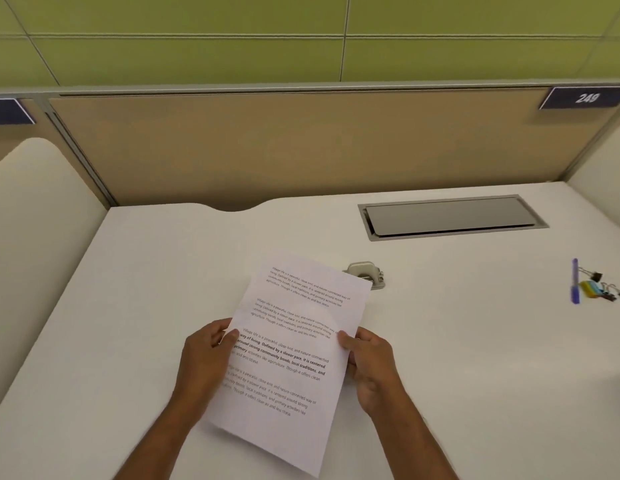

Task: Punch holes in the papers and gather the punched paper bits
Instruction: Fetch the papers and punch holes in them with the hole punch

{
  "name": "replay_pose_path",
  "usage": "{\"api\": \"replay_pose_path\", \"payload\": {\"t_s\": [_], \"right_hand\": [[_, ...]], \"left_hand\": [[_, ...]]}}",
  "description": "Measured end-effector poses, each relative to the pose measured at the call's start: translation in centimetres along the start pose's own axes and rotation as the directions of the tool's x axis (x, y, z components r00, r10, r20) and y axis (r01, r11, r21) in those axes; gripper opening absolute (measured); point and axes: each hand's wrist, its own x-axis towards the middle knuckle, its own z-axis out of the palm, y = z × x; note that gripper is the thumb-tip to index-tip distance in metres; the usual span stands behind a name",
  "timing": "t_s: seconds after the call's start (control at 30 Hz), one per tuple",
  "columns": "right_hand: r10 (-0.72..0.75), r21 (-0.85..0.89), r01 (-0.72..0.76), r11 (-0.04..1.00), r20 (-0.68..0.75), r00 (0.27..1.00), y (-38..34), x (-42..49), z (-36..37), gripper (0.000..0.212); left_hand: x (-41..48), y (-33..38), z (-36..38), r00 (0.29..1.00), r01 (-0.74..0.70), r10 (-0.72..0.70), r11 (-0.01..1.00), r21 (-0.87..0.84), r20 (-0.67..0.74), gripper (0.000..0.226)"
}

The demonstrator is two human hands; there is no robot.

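head view: the left hand (pixel 206 355) and right hand (pixel 370 365) hold the printed papers (pixel 291 344) over the white bench (pixel 163 271), fingers (pixel 234 336) pinching each side edge. the hole punch (pixel 365 273) sits on the bench just behind the papers' top corner. a blue pen (pixel 575 282) lies far right.

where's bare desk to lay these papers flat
Widest bare patch: the desk left of the papers, out to the side panel. Another lies between the hole punch and the pen, in front of the cable hatch. Crowded: the far right, where pen and binder clips cluster, and behind the papers, where the punch sits.
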Motion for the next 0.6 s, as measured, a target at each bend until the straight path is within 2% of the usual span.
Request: {"api": "replay_pose_path", "payload": {"t_s": [0.1, 0.2, 0.3, 0.5, 0.6], "right_hand": [[-0.032, 0.027, 0.033, 0.999, -0.033, 0.999, -1.1, -0.2, -2.5, 0.018], [-0.057, 0.036, 0.059, 0.998, -0.054, 0.997, -2.0, -0.4, -5.3, 0.017], [-0.051, 0.048, 0.053, 0.997, -0.045, 0.998, -2.7, -0.6, -8.3, 0.016], [-0.012, 0.143, 0.008, 0.990, 0.028, 1.000, -3.5, -0.8, -13.9, 0.030], [-0.008, 0.235, 0.015, 0.972, -0.032, 0.999, -3.4, -0.6, -15.5, 0.029]], "left_hand": [[-0.3, 1.4, 2.8, 0.999, -0.015, 0.015, 1.000, -0.012, 0.042, 0.028], [-0.8, 2.6, 5.1, 0.996, -0.007, 0.010, 1.000, -0.030, 0.092, 0.018], [-1.3, 3.9, 7.0, 0.984, 0.002, 0.005, 0.999, -0.036, 0.180, 0.017], [-2.1, 6.1, 10.4, 0.926, 0.006, 0.008, 0.999, -0.036, 0.377, 0.017], [-2.3, 6.6, 12.0, 0.897, 0.029, -0.003, 0.998, -0.052, 0.441, 0.014]]}}
